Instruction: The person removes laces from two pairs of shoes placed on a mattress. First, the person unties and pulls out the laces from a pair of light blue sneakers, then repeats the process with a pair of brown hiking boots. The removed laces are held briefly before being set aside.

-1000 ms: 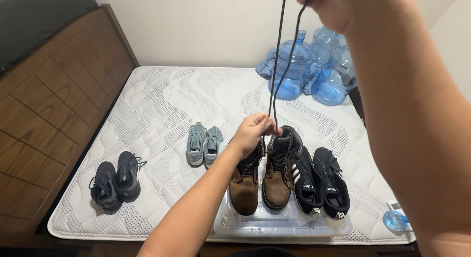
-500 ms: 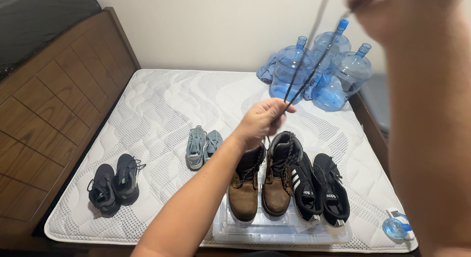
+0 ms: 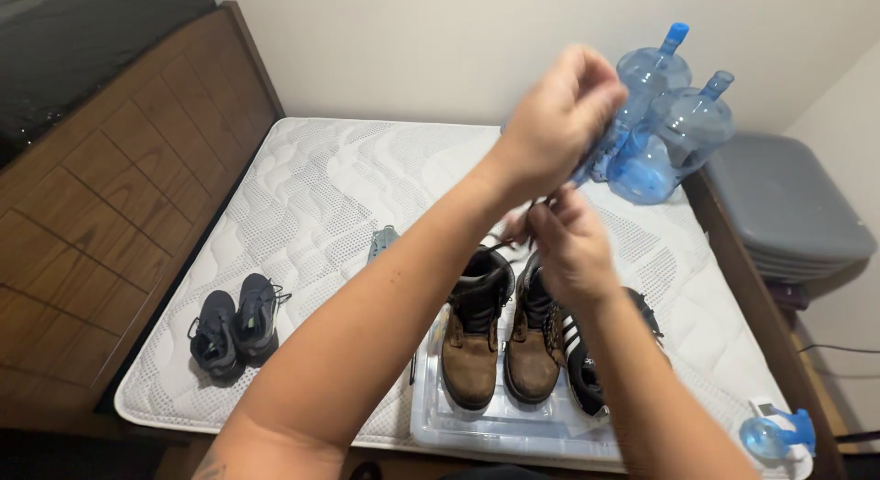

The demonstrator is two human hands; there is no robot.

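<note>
L hand [image 3: 559, 122] raised above the boots, fingers curled shut, pinching the thin dark shoelace [image 3: 513, 234]; the grip itself is hidden behind the knuckles. R hand [image 3: 568, 246] lower, just under the L, fingers closed on the same lace right above the boot tops. Only short bits of lace are visible btwn the hands and at the collar of the right boot; the rest is blocked by the hands.

Pair of brown leather lace-up boots [image 3: 500, 338] stands upright, toes toward the camera, on a clear plastic storage-bin lid [image 3: 513, 430] at the near edge of the white quilted mattress [image 3: 312, 196]. Black sneakers w/ white stripes [image 3: 582, 370] sit just right of the boots, partly behind the R forearm. Dark grey sneaker pair [image 3: 234, 324] well apart, near the left mattress edge. Light blue-grey shoe [image 3: 382, 242] peeks out behind the L forearm. Blue translucent water jugs [image 3: 674, 122] at the far right corner.
</note>
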